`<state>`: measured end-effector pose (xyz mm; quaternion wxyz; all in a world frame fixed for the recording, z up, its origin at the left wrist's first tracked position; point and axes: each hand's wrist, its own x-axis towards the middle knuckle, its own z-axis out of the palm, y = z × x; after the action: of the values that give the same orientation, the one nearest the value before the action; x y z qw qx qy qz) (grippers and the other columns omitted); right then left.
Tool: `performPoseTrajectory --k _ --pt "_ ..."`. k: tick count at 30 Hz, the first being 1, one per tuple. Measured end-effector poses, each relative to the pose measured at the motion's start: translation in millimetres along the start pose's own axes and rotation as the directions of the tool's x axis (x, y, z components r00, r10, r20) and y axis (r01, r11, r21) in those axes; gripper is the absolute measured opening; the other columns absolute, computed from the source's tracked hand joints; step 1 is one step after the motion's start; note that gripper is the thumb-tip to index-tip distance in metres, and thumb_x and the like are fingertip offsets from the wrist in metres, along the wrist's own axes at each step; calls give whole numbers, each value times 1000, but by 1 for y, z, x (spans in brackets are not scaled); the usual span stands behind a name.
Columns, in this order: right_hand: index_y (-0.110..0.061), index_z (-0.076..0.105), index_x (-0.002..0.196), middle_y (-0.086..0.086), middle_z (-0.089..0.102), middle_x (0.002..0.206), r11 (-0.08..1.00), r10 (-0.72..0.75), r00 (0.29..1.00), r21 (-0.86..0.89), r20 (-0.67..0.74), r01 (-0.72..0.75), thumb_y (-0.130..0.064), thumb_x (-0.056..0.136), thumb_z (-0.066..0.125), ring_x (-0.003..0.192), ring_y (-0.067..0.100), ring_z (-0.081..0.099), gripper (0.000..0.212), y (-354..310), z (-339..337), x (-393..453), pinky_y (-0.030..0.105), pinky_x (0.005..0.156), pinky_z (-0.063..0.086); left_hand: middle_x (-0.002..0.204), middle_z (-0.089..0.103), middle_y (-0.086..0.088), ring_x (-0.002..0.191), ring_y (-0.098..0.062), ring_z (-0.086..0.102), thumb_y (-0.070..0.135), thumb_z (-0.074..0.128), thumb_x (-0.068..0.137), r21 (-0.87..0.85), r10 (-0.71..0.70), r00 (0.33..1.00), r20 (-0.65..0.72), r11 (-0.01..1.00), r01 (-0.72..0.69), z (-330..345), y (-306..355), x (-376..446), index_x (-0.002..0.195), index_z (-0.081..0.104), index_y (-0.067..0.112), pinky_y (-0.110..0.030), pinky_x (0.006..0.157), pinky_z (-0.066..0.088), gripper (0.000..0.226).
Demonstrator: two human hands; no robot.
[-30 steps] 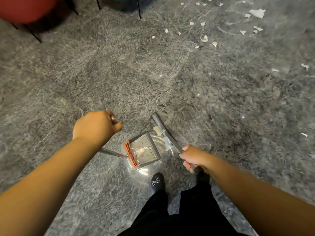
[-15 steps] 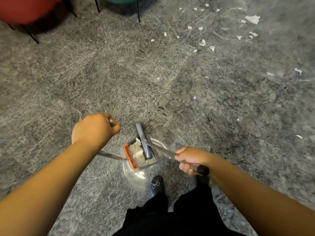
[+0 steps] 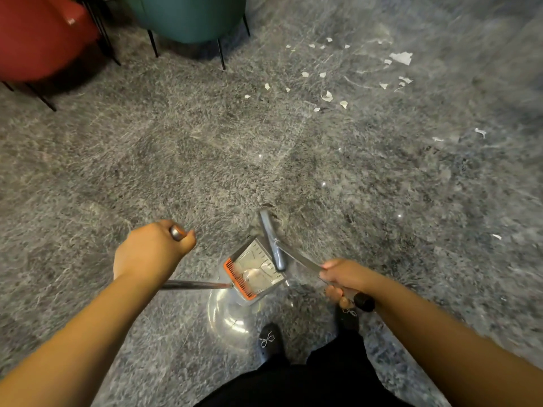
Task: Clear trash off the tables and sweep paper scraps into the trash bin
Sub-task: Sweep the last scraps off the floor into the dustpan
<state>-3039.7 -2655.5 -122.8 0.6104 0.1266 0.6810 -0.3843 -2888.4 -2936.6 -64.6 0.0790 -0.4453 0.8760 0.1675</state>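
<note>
My left hand grips the top of a metal pole that leads down to a grey dustpan with an orange comb edge. The pan hangs just over the floor in front of my feet. My right hand holds the broom handle. The grey broom head lies across the pan's open right edge. Several white paper scraps lie scattered on the floor at the far right, well beyond the broom. A larger scrap lies farther back.
A red chair and a teal chair on thin black legs stand at the far left. The grey mottled floor is glossy and shows a reflection under the pan. My black shoes are right behind the pan.
The broom head swung from the pan's right side into the pan and then back out to its right edge. The view tilted up, showing more of the chairs. Both hands kept their holds.
</note>
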Motion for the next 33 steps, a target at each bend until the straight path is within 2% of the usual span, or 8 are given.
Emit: performPoseTrajectory --k 5,9,12,16,19,22,26,33 --pt "-4 39 134 5 36 57 989 -3 995 149 -96 17 -3 101 37 29 8 31 33 6 -30 -15 11 33 24 77 62 -2 75 -26 51 56 61 86 -7 113 994 1 994 -113 -3 54 8 82 65 27 -31 66 40 30" --pt "-3 39 135 6 37 57 967 -34 988 246 -153 71 -1 100 39 29 10 32 35 14 -68 -33 13 34 25 86 68 -7 86 -32 61 55 61 86 -23 217 976 5 976 -217 -3 107 14 84 66 28 -32 67 41 27" --pt "-2 43 127 7 38 55 934 -48 980 340 -194 113 1 100 39 27 10 31 27 20 -100 -47 12 31 26 83 67 -7 85 -33 61 53 62 86 -37 272 962 -7 961 -272 -3 149 20 80 64 30 -33 66 42 24" --pt "1 34 139 7 36 59 933 -83 963 320 -258 166 -5 101 41 36 13 32 39 26 -149 -59 15 36 26 72 63 -3 72 -30 58 54 60 88 -42 335 942 -16 941 -335 4 213 26 78 65 26 -33 62 48 30" --pt "-12 35 138 9 41 62 909 -49 954 383 -295 164 -8 102 41 31 10 35 37 25 -194 -62 14 34 28 69 60 -1 71 -26 51 53 60 89 -44 387 922 -19 921 -388 13 267 28 81 65 26 -32 61 41 29" --pt "-10 37 135 10 45 66 895 -49 945 405 -322 184 -9 101 43 31 9 37 34 22 -239 -65 14 34 28 66 57 2 68 -24 49 54 60 89 -14 428 904 -11 903 -429 24 319 28 80 64 27 -31 58 37 29" --pt "-11 38 133 9 43 63 876 -32 933 439 -358 198 -11 102 42 32 10 36 32 19 -303 -66 15 36 28 76 68 -4 82 -32 63 56 61 87 -13 479 878 -4 878 -479 38 389 30 81 66 27 -32 63 43 30" --pt "-10 40 136 11 43 65 826 20 902 515 -431 228 -9 102 41 30 10 35 34 26 -406 -83 13 35 28 78 69 -5 84 -33 65 55 62 86 22 599 800 36 800 -600 62 516 22 81 66 27 -31 63 40 28"
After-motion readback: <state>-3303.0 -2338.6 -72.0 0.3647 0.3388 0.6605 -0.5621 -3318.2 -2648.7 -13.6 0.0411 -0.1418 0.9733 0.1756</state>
